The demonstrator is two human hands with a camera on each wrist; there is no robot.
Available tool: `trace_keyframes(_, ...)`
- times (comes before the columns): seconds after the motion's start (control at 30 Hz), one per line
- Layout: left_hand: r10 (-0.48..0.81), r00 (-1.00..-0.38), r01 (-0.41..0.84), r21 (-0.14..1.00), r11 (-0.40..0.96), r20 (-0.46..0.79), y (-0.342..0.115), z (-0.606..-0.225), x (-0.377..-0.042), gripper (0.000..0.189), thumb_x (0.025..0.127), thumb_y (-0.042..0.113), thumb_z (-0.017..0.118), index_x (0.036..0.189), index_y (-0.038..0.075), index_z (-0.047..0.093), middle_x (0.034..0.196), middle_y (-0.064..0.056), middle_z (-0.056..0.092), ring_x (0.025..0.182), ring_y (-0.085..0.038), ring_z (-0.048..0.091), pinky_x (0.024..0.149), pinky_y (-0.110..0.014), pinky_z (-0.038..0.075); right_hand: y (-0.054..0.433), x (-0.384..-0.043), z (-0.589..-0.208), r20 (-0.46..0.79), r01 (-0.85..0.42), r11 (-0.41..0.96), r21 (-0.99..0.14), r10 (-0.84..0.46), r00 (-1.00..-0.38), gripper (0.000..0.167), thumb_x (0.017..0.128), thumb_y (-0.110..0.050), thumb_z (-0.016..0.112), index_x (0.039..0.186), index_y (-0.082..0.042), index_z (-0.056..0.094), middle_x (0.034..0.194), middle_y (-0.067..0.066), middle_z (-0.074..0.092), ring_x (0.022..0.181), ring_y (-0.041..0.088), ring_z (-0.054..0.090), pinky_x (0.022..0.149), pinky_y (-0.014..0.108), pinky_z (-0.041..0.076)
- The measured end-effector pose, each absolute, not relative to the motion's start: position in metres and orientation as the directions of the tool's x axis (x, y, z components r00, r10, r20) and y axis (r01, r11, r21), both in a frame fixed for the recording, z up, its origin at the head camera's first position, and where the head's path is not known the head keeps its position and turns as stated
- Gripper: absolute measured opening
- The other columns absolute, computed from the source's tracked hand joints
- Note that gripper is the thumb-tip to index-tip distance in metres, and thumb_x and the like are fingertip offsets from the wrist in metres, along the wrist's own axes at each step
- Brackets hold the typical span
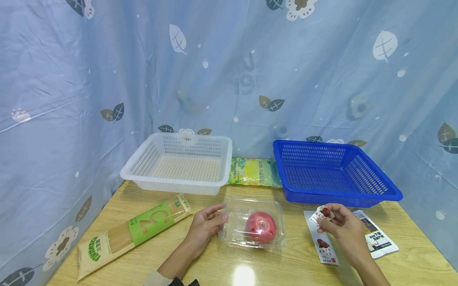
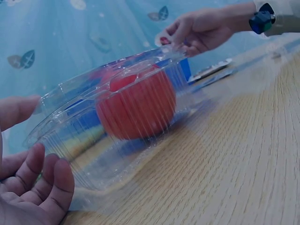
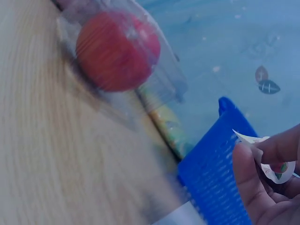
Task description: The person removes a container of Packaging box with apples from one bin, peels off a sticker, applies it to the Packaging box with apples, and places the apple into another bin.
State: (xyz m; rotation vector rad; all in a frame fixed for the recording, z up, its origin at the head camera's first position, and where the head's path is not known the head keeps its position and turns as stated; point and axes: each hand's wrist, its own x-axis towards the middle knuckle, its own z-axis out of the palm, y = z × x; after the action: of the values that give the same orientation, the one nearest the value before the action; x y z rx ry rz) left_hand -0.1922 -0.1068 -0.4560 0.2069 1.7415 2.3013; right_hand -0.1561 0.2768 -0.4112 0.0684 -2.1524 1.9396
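Note:
A clear plastic clamshell box with a lid sits at the middle of the table, a red apple inside it. At its left edge is my left hand, thumb and curled fingers on either side of the rim; the left wrist view shows the thumb tip by the lid and the other fingers lower down. My right hand pinches a small white sticker printed with red fruit, between thumb and forefinger. Below that hand lies a sticker strip with the same red print.
A white basket stands at the back left, a blue basket at the back right. Between them lies a yellow-green packet. A noodle packet is at the left; a white-and-black pouch lies right of my right hand.

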Motion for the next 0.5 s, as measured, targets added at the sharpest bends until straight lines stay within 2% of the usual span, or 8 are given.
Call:
trace_keyframes(0.13, 0.282, -0.959, -0.107, 0.961, -0.256, -0.032, -0.107, -0.457, -0.191, 0.063, 0.093, 0.010, 0.072, 0.145, -0.008, 0.043, 0.090, 0.001, 0.055, 0.072, -0.007, 0.054, 0.062, -0.015, 0.046, 0.271, -0.157, -0.399, 0.212, -0.186, 0.261, -0.947, 0.075, -0.974, 0.036, 0.088, 0.001, 0.076, 0.117, 0.007, 0.054, 0.091, 0.000, 0.066, 0.069, 0.019, 0.068, 0.065, 0.034, 0.061)
trace_keyframes(0.23, 0.281, -0.959, -0.105, 0.961, -0.255, -0.030, -0.107, -0.457, -0.191, 0.063, 0.093, 0.010, 0.072, 0.146, -0.008, 0.043, 0.089, 0.002, 0.055, 0.072, -0.007, 0.054, 0.062, -0.015, 0.046, 0.264, -0.159, -0.388, 0.212, -0.189, 0.318, -0.929, 0.041, -0.976, 0.039, 0.088, 0.000, 0.076, 0.120, 0.005, 0.054, 0.095, 0.001, 0.065, 0.071, 0.019, 0.068, 0.066, 0.036, 0.062)
trace_keyframes(0.5, 0.284, -0.958, -0.100, 0.962, -0.255, -0.024, -0.107, -0.456, -0.191, 0.063, 0.093, 0.010, 0.071, 0.146, -0.008, 0.042, 0.088, 0.002, 0.057, 0.071, -0.007, 0.054, 0.061, -0.015, 0.044, 0.240, -0.163, -0.371, 0.223, -0.223, 0.289, -0.931, -0.035, -0.974, 0.045, 0.084, 0.004, 0.078, 0.123, 0.006, 0.055, 0.100, 0.004, 0.062, 0.073, 0.019, 0.063, 0.066, 0.037, 0.061)
